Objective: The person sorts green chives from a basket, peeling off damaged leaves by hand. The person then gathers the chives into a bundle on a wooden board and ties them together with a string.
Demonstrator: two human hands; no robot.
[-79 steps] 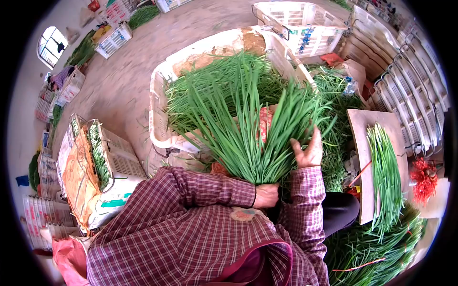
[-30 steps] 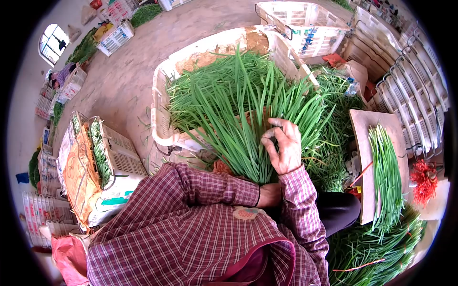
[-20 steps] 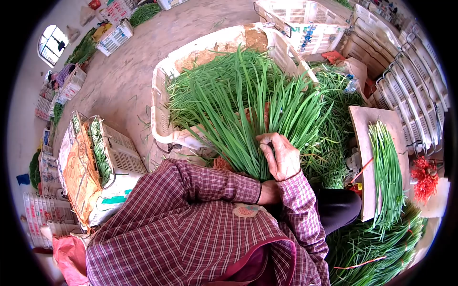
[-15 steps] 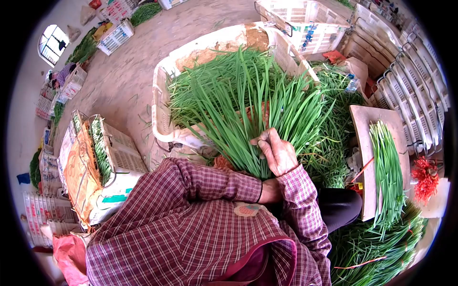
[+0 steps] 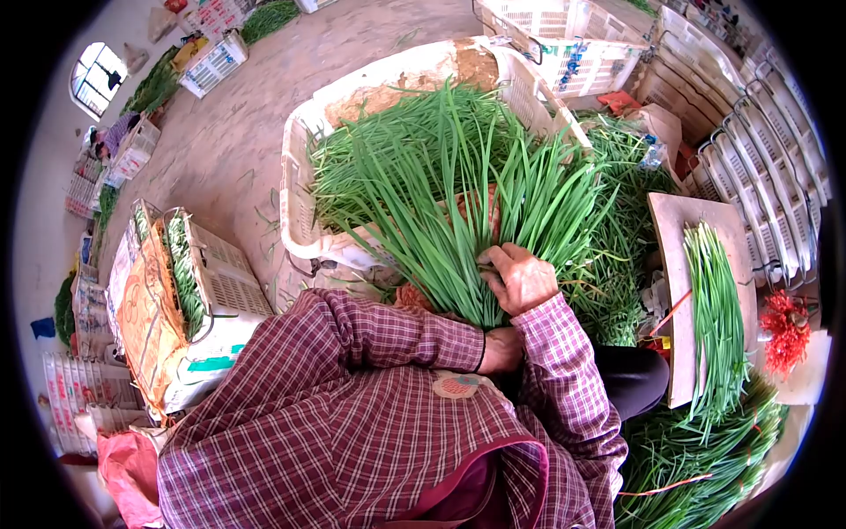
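Observation:
My left hand (image 5: 501, 350) is wrapped round the base of a fanned-out bunch of long green leaves (image 5: 449, 229), low in front of my body. Just above it, my right hand (image 5: 520, 279) has its fingers bent and pinched together among the stalks; what they pinch is too small to make out. The leaf tips spread over the near side of a white plastic crate (image 5: 300, 212), which holds more loose green leaves (image 5: 397, 145).
On the right a board (image 5: 661, 216) bears a neat green bunch (image 5: 714, 309), with red ties (image 5: 784, 333) beside it and tied bunches (image 5: 705, 467) below. Stacked crates (image 5: 758, 167) stand behind. A filled crate (image 5: 233, 282) is at the left; a person (image 5: 119, 134) is far left.
My right hand has come from the right side of the bunch, open, to its middle, with the fingers now closed. My left hand keeps its hold on the base.

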